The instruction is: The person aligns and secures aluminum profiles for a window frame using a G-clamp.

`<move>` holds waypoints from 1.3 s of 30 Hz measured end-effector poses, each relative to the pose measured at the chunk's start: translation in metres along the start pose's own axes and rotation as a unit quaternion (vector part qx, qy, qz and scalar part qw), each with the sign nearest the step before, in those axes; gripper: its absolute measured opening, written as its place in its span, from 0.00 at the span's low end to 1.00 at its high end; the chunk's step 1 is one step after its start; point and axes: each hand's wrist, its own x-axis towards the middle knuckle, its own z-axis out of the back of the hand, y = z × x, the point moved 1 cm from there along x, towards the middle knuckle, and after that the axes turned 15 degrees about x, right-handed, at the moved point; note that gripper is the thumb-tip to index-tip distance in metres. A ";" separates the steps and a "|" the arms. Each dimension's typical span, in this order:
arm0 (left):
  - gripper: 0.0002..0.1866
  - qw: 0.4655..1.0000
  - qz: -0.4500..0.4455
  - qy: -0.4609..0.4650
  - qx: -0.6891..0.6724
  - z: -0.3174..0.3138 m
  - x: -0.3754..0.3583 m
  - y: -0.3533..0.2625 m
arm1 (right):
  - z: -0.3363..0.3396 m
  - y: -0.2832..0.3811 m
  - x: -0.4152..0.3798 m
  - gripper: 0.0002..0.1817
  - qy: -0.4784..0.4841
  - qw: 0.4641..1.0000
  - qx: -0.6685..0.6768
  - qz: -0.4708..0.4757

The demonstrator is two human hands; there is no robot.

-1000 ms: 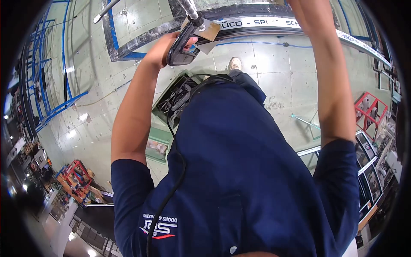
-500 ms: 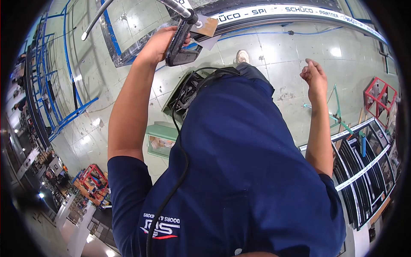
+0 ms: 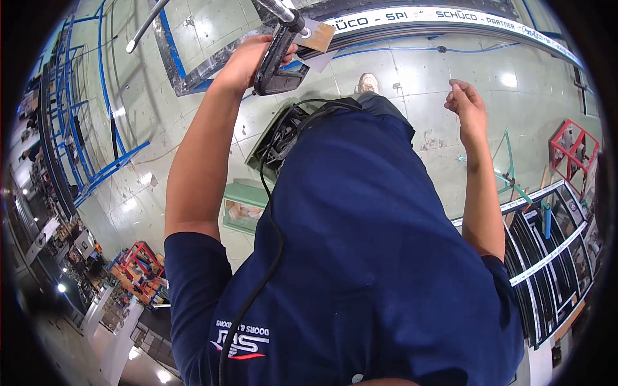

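Note:
My left hand (image 3: pixel 250 63) is closed around the black frame of a G-clamp (image 3: pixel 275 64) at the top left; some of its fingers are hidden behind the frame. The clamp's threaded screw (image 3: pixel 278 9) runs up out of view. Beside its jaw, a small wooden block (image 3: pixel 318 37) lies at the end of a long profile (image 3: pixel 412 17) with white printed tape. On the right, my right hand (image 3: pixel 468 106) hangs in the air, apart from everything, its fingers loosely bent with nothing visible in them.
An open case with cables (image 3: pixel 278 138) and a green box (image 3: pixel 243 206) stand on the floor by my legs. A black cable (image 3: pixel 278 238) hangs down my shirt. Blue metal racks (image 3: pixel 77 116) are at left; a red frame (image 3: pixel 574 151) and a rack of dark profiles (image 3: pixel 547 257) at right.
The view has shifted slightly. My right hand has risen a little and its fingers have bent differently. My left hand stays on the G-clamp.

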 end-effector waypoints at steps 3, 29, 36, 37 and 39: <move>0.14 1.000 -0.002 0.005 -0.014 0.003 0.003 0.002 | -0.003 -0.003 0.001 0.14 0.013 1.000 -0.013 -0.003; 0.21 0.998 0.002 0.006 -0.070 -0.006 0.009 0.022 | -0.234 0.196 0.011 0.14 0.008 0.598 -0.178 0.781; 0.19 0.997 -0.009 -0.027 -0.072 -0.011 -0.002 0.009 | -0.259 0.078 0.078 0.17 0.101 0.755 -0.465 0.452; 0.18 0.997 -0.015 -0.024 -0.065 -0.013 -0.005 0.010 | -0.257 0.071 0.077 0.17 0.101 0.758 -0.465 0.447; 0.17 0.997 -0.031 -0.029 -0.062 -0.010 -0.002 0.005 | -0.258 0.075 0.080 0.17 0.063 0.751 -0.468 0.462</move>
